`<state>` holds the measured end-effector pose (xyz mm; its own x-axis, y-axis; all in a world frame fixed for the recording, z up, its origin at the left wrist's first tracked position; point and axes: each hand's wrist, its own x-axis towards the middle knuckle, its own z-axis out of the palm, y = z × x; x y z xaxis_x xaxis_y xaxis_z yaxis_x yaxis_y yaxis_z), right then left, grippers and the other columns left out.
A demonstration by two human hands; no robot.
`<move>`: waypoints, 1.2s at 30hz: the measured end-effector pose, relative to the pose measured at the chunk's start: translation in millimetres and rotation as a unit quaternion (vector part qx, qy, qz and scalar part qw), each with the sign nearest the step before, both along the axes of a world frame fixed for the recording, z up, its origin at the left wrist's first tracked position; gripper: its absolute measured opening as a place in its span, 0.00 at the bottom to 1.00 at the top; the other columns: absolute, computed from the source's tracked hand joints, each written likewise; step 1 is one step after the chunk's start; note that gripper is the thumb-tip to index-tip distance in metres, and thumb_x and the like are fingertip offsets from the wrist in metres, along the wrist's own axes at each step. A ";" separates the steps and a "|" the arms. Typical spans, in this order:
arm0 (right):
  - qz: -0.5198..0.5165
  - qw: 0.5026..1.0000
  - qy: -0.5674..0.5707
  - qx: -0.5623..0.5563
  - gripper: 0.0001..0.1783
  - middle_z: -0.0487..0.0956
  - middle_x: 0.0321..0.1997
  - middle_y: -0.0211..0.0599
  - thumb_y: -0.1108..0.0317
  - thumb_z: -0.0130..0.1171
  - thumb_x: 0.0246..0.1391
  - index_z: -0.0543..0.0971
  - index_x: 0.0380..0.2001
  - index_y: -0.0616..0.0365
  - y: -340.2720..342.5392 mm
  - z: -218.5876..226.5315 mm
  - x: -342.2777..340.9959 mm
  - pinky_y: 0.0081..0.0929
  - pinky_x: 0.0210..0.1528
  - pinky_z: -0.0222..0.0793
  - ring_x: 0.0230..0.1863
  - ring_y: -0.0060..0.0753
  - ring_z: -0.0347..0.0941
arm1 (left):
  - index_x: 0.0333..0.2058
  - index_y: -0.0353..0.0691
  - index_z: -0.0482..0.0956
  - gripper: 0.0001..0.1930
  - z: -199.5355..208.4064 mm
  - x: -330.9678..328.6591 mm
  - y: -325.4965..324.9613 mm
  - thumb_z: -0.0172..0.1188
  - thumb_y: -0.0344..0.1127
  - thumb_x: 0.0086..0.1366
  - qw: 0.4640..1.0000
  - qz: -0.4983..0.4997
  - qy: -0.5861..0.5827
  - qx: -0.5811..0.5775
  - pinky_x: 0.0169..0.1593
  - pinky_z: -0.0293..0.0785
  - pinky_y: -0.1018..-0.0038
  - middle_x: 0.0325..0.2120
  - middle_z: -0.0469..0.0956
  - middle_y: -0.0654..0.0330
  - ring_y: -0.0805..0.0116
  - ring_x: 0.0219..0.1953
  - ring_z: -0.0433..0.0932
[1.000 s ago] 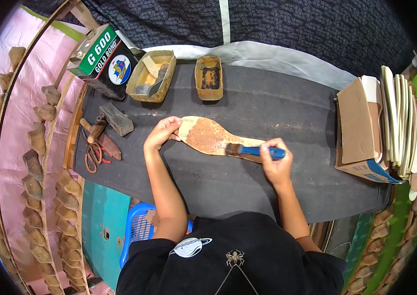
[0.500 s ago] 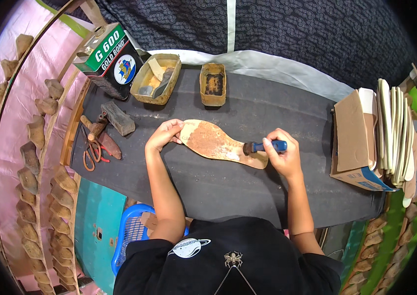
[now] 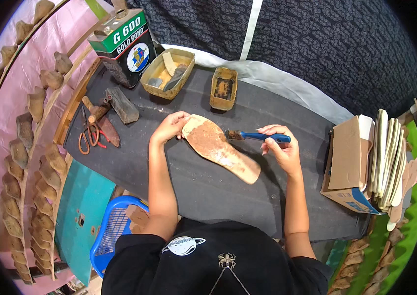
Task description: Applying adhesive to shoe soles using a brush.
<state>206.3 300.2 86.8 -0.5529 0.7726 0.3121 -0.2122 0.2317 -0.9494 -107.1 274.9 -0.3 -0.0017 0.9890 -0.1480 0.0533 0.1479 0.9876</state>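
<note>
My left hand (image 3: 171, 127) pinches the wide end of a tan shoe sole (image 3: 216, 146), which slants down to the right over the dark table. A rough brown patch covers the wide part, and a glossy wet sheen shows around its middle. In my right hand (image 3: 283, 148) is a small brush (image 3: 262, 136) with a blue handle, gripped between thumb and fingers. Its dark bristles point left, at the sole's upper edge near the middle; whether they touch it I cannot tell.
At the back stand a green and black can (image 3: 125, 46), a tub with scraps (image 3: 169, 73) and a smaller stained tub (image 3: 223, 88). Scissors (image 3: 89, 135), a hammer (image 3: 97, 110) and a dark block (image 3: 122, 104) lie left. A cardboard box (image 3: 346, 157) and stacked soles (image 3: 386, 157) stand right.
The brush has gone from the sole's narrow end up and left to its middle edge. The narrow end of the sole has swung downward. The whole view has also tilted.
</note>
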 end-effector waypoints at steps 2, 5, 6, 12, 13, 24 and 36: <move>-0.020 0.999 0.039 0.016 0.09 0.72 0.38 0.43 0.77 0.50 0.47 0.67 0.34 0.61 -3.2 -1.8 -2.4 0.15 0.26 0.66 0.27 0.19 0.68 | 0.32 0.36 0.70 0.11 -0.7 -0.4 0.7 0.46 0.38 0.60 0.999 -0.008 0.024 0.024 0.16 0.62 0.87 0.16 0.69 0.68 0.84 0.13 0.64; -0.007 0.999 0.020 0.046 0.10 0.73 0.36 0.43 0.76 0.52 0.46 0.66 0.35 0.61 -12.0 -2.6 -4.5 0.20 0.33 0.67 0.34 0.26 0.70 | 0.31 0.36 0.73 0.12 0.6 4.9 1.6 0.47 0.38 0.59 0.998 0.025 0.059 0.026 0.15 0.59 0.87 0.15 0.68 0.70 0.85 0.13 0.62; -0.007 0.997 0.003 0.079 0.10 0.73 0.36 0.43 0.76 0.52 0.46 0.66 0.34 0.61 -16.2 -4.0 -6.5 0.23 0.35 0.67 0.36 0.29 0.71 | 0.31 0.36 0.73 0.12 1.9 6.6 1.8 0.47 0.38 0.59 0.998 0.029 0.057 0.025 0.15 0.59 0.87 0.15 0.68 0.70 0.85 0.13 0.62; 0.078 0.953 -0.076 0.282 0.10 0.75 0.34 0.41 0.72 0.54 0.42 0.69 0.31 0.61 -30.9 0.4 -30.9 0.29 0.38 0.65 0.36 0.38 0.71 | 0.32 0.34 0.72 0.12 2.0 6.1 1.4 0.48 0.39 0.59 0.997 0.036 0.072 -0.001 0.13 0.57 0.88 0.15 0.68 0.70 0.85 0.12 0.60; 0.088 0.948 -0.073 0.297 0.11 0.75 0.35 0.40 0.71 0.55 0.42 0.70 0.31 0.61 -32.3 -0.9 -35.4 0.28 0.37 0.66 0.35 0.39 0.71 | 0.31 0.34 0.72 0.13 1.1 4.7 2.2 0.48 0.39 0.59 0.997 0.030 0.067 -0.006 0.13 0.57 0.88 0.14 0.68 0.70 0.85 0.11 0.61; 0.173 0.912 -0.145 0.343 0.13 0.74 0.31 0.36 0.60 0.53 0.44 0.70 0.29 0.59 -44.2 -4.9 -14.4 0.29 0.29 0.66 0.28 0.37 0.69 | 0.27 0.35 0.72 0.13 -3.9 0.8 3.0 0.49 0.41 0.58 0.998 0.010 0.062 -0.023 0.13 0.58 0.87 0.14 0.68 0.69 0.85 0.12 0.61; 0.115 0.949 -0.093 0.280 0.14 0.74 0.36 0.39 0.59 0.48 0.49 0.69 0.30 0.60 -36.7 -15.2 -29.2 0.32 0.39 0.63 0.36 0.41 0.70 | 0.28 0.35 0.72 0.14 -4.4 2.9 5.2 0.49 0.43 0.58 0.997 0.004 0.078 -0.014 0.14 0.59 0.88 0.15 0.68 0.70 0.85 0.13 0.62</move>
<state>177.2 263.5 71.6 -0.7727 0.3675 0.5176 -0.1582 0.6781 -0.7178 -104.2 280.1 -4.7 -0.0351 0.9844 -0.1722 0.2047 0.1758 0.9629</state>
